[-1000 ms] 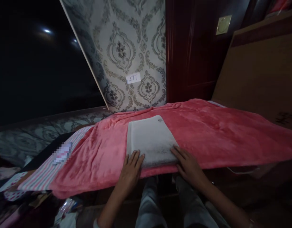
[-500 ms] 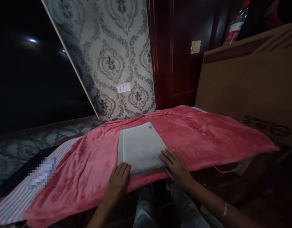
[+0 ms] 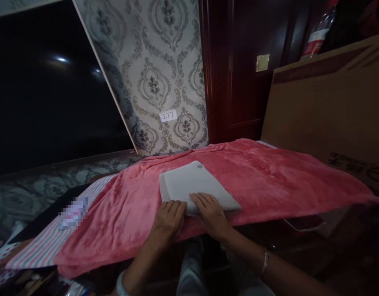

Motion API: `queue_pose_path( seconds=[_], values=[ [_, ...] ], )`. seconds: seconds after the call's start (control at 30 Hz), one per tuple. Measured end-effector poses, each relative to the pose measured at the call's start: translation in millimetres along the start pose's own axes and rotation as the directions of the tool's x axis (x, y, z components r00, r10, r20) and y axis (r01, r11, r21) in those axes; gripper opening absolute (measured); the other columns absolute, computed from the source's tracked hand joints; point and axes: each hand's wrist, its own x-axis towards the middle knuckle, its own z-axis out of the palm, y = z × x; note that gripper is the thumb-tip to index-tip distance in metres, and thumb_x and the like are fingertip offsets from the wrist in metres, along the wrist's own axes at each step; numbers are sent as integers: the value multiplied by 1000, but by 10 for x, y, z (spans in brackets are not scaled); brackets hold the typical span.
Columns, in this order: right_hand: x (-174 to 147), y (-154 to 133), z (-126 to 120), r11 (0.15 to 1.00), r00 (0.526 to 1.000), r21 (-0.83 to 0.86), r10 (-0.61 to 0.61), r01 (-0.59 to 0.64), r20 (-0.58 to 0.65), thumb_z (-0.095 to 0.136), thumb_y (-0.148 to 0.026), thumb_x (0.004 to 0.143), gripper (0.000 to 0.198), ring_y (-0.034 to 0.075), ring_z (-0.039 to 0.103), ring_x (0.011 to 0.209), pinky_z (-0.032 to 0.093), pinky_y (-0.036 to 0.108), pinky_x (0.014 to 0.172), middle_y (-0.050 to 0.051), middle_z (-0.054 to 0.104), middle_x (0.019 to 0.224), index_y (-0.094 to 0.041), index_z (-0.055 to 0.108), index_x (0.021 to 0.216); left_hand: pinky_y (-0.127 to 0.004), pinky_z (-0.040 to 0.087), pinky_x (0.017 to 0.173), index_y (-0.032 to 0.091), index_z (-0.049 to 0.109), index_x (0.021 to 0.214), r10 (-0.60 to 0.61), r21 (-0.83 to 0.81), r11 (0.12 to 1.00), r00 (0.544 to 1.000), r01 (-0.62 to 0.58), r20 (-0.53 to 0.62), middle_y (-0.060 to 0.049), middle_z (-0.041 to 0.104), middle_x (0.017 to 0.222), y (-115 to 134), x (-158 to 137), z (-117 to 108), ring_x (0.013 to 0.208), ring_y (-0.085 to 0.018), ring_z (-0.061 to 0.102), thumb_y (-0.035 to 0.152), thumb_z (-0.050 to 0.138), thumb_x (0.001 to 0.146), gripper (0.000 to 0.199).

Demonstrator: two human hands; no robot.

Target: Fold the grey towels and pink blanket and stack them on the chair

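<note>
A light grey folded towel (image 3: 195, 181) lies on a pink plush blanket (image 3: 269, 176), with a small dark mark at its far corner. My left hand (image 3: 171, 216) has its fingers curled over the towel's near left edge. Close beside it, my right hand (image 3: 209, 211) grips the same near edge around the middle, fingers on top and thumb out of sight. That edge looks bent up under both hands, while the right near corner sticks out past my right hand.
A striped cloth (image 3: 47, 242) shows from beneath the blanket on the left. Behind stand a dark television (image 3: 60, 90) and a patterned wall with a paper label (image 3: 168, 115). On the right, a cardboard box (image 3: 327, 102) has a bottle (image 3: 317, 39) behind its top edge.
My right hand has moved left from the towel's right near corner to the middle of its near edge. The hands are now closer together, and the towel's near edge has been drawn up.
</note>
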Motion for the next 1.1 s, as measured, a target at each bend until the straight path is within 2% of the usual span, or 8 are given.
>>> queue_pose_path(
  seconds=[0.17,0.37,0.57,0.7,0.8,0.87,1.0,1.1],
  values=[
    [-95,183,-316,990,999,135,-46,46,2,46,5,73,59,19,68,104,55,35,93,7,73,114,-21,66,123,-40,49,95,11,54,130,-19,-202,979,1000,17,-8,-14,71,115,139,-107,-78,110,-24,63,13,54,85,44],
    [-313,406,-912,966,993,233,-117,109,22,45,0,71,64,18,68,108,57,33,91,7,72,118,-21,64,128,-42,48,103,18,42,148,-130,-280,948,986,153,102,-12,66,131,-239,-592,264,128,-23,56,9,52,84,65],
    [-378,416,-1419,949,994,314,-65,36,83,44,-8,84,51,19,70,106,57,32,93,4,74,115,-28,69,124,-52,49,104,20,66,128,-236,-328,888,931,323,278,-14,69,127,-554,-813,560,128,-29,58,13,57,81,49],
    [-224,487,-1759,913,995,398,71,-91,66,53,-21,87,32,22,73,95,60,34,83,5,76,105,-28,74,110,-46,53,99,21,75,108,-332,-522,751,915,404,230,-12,75,114,-587,-603,452,112,-25,68,23,57,83,30],
    [45,620,-2055,853,966,472,257,-222,-11,66,-36,81,20,24,73,86,61,35,73,5,76,94,-25,75,96,-41,55,95,20,76,98,-497,-636,538,818,553,290,-10,77,108,-668,-237,76,106,-27,69,36,68,78,28],
    [287,739,-2204,768,901,538,432,-347,-35,76,-44,73,25,25,71,82,61,36,70,5,75,88,-23,73,87,-34,58,75,19,75,92,-632,-620,377,681,688,371,-6,76,89,-797,70,-244,84,-24,70,44,77,69,34],
    [771,1028,-2139,410,762,751,621,-517,186,76,-39,75,25,23,69,80,60,37,74,5,73,87,-21,70,91,-26,53,63,16,71,86,-779,-641,178,505,747,372,0,68,75,-1214,648,-604,70,-18,62,48,88,52,49],
    [951,1266,-1708,127,671,777,601,-617,434,67,-31,85,20,24,70,87,60,41,84,8,73,89,-18,69,100,-26,53,68,14,68,97,-794,-714,3,436,700,424,-1,70,85,-1523,864,-395,78,-18,64,46,89,53,59]
  ],
)
